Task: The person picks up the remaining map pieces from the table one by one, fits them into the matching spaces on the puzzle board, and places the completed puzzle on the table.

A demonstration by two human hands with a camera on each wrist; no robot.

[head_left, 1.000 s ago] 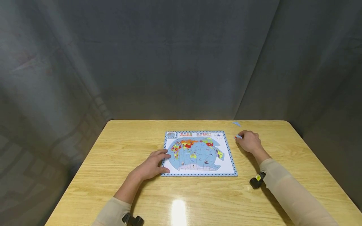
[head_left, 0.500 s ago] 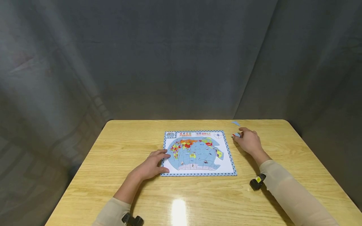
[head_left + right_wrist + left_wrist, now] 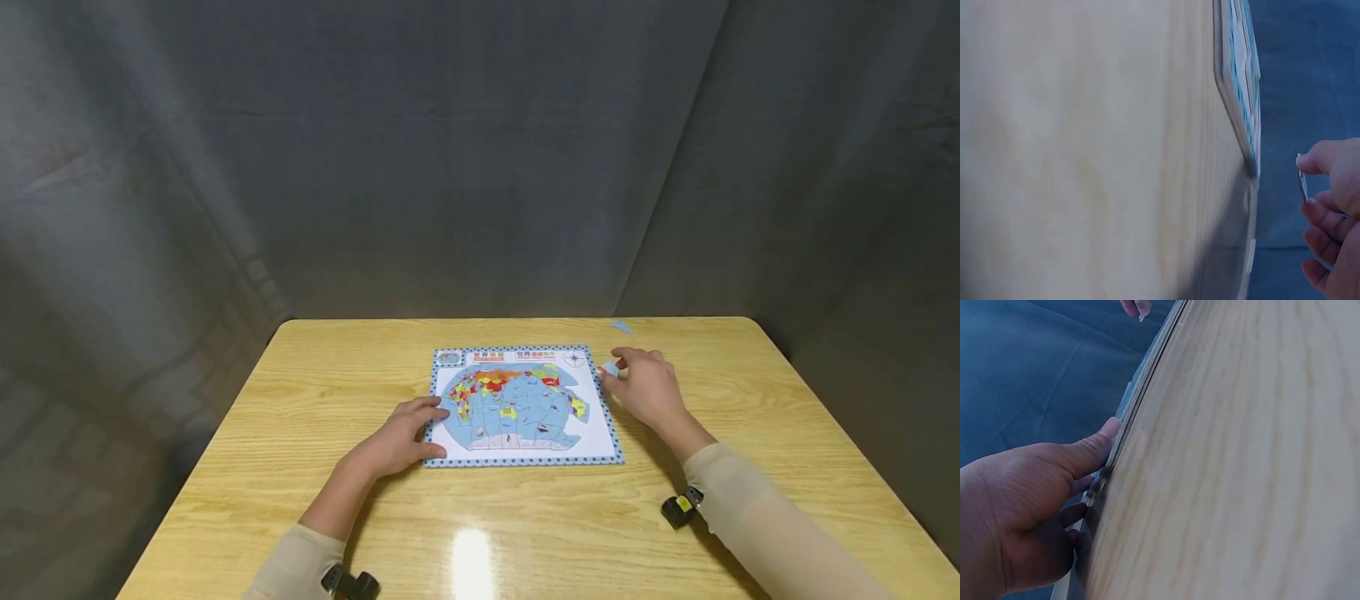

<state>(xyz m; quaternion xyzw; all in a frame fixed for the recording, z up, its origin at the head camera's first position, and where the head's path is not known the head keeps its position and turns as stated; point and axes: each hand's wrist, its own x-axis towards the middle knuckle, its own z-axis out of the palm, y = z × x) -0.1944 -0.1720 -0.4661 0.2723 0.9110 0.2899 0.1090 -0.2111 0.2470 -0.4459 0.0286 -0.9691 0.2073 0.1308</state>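
Observation:
A world map jigsaw puzzle (image 3: 525,457) with a blue dotted border lies flat on the table, with gaps along the right side of its map. My left hand (image 3: 402,433) rests on its left edge, fingers spread and thumb on the border; the left wrist view shows that thumb (image 3: 1094,447) along the board's edge. By the board's upper right edge, my right hand (image 3: 647,387) pinches a small blue puzzle piece (image 3: 609,369) with a bit of red on it. In the right wrist view the piece (image 3: 1302,180) stands thin between thumb and fingers, raised off the table.
Another blue puzzle piece (image 3: 621,327) lies near the table's far edge, beyond my right hand. The wooden table (image 3: 570,533) reaches back to a dark grey curtain (image 3: 450,167). A bright glare spot shows on the table in front.
My right hand has lifted the blue piece from the table and brought it left to the board's upper right edge. The left hand has stayed on the board.

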